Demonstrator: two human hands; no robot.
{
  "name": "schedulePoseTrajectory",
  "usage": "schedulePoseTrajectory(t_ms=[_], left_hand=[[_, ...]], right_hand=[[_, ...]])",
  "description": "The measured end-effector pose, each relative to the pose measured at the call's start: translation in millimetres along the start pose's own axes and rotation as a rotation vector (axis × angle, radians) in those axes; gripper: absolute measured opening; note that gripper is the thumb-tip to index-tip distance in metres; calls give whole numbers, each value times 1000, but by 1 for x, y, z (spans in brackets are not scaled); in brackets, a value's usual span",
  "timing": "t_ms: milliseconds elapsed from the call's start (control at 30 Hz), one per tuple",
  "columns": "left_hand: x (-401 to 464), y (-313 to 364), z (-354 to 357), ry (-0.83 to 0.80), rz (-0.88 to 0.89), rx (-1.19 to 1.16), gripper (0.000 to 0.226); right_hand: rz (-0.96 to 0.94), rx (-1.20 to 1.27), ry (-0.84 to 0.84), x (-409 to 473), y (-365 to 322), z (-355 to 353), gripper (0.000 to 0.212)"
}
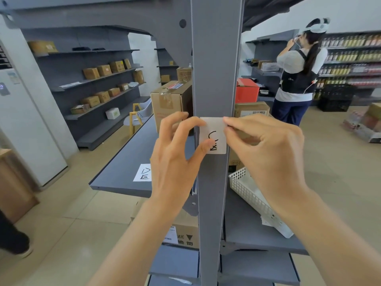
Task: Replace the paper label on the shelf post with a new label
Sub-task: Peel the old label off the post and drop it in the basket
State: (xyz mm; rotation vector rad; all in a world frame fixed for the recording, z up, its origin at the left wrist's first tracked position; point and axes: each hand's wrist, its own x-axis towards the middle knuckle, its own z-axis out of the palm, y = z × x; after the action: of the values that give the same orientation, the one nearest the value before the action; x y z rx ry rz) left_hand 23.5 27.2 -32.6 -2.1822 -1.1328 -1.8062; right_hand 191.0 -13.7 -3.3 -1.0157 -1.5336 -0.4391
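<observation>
A white paper label with black handwriting lies flat against the front of the grey shelf post at mid height. My left hand touches its left side, with the thumb on the lower left corner and the fingers at the upper left edge. My right hand pinches the label's upper right corner at the post's edge. A second white label with similar writing rests on the grey shelf board to the left of the post, partly hidden by my left hand.
A white mesh basket sits on the shelf right of the post. Cardboard boxes stand behind the post. A person with a headset stands at the back right. Grey shelving with boxes lines the left wall.
</observation>
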Motion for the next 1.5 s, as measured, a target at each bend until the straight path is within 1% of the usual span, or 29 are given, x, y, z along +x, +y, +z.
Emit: schedulePoseTrajectory(t_ms=[100,167,233,300,433,533,667,767,867,1000,1100,1200,1267,1333,1433,1500], left_hand=[[0,0,0,-9,-17,5,32],[0,0,-1,9,-51,-8,39],[1,1,-3,30,-77,-22,46],[2,3,-6,31,-50,-35,47],[11,9,-12,31,68,-1,39],[21,10,-11,25,72,30,34],[28,10,-8,-4,115,61,23],[30,10,-9,0,152,73,20],[31,9,-10,22,194,120,18],[36,8,-11,25,253,163,15],[39,4,-13,10,281,200,12],[40,3,-15,-13,297,194,6],[40,5,-17,-52,308,182,4],[40,6,-18,-81,314,187,7],[38,5,-20,-86,319,173,5],[35,3,-22,-82,345,162,7]], right_hand=[[24,-70,-3,2,-4,-2,16],[45,-143,-15,3,-9,-2,13],[75,-175,-63,3,-12,0,10],[94,-165,-97,2,-13,0,8],[59,-124,-6,1,-10,-2,11],[43,-91,35,2,-8,-2,15],[29,-91,63,8,-9,-2,9],[15,-178,27,11,-14,2,8],[57,-246,-9,16,-20,5,8],[99,-150,-109,18,-23,4,5],[117,-81,-140,14,-24,2,4],[89,-61,-152,12,-23,-1,3],[67,-79,-166,10,-22,-4,14],[38,-129,-205,8,-20,-6,25],[14,-166,-253,5,-17,-7,17],[44,-88,-265,4,-15,-7,10]])
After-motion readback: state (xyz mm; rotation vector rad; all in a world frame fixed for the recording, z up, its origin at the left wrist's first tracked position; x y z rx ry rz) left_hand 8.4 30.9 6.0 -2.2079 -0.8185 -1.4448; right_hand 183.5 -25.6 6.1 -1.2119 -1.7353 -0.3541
